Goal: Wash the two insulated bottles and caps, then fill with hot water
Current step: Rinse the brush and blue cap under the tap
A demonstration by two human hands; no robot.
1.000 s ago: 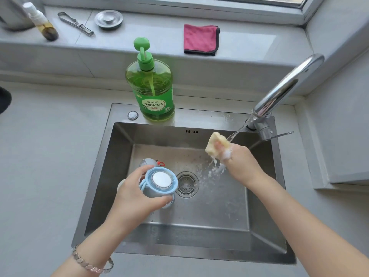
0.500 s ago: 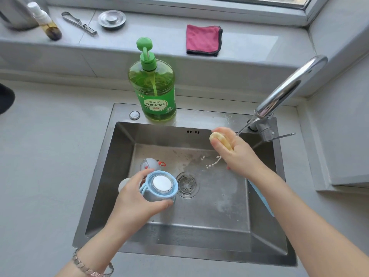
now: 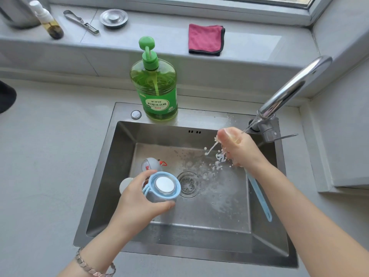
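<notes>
My left hand [image 3: 137,198] grips a grey insulated bottle with a light blue top and a silver centre [image 3: 164,185], held low over the steel sink [image 3: 111,176]. Behind it on the sink floor lies a grey rounded piece with red parts [image 3: 150,164]; I cannot tell whether it is a cap or a bottle. A white object [image 3: 124,183] peeks out past my left fingers. My right hand [image 3: 239,148] is clenched on the sponge head of a bottle brush under the running tap. Its blue handle [image 3: 259,196] hangs down beneath my wrist. Foamy water falls from the fist.
The chrome faucet [image 3: 289,90] arches in from the right with water running. A green dish soap pump bottle [image 3: 154,90] stands on the sink's back rim. The drain strainer [image 3: 187,183] sits mid-sink. On the window ledge lie a pink cloth [image 3: 205,39], a metal sink plug [image 3: 113,18] and a small spray bottle [image 3: 49,22].
My right hand has closed fully over the yellow sponge, which no longer shows, and foam now spatters down. The left hand and bottle have barely moved.
</notes>
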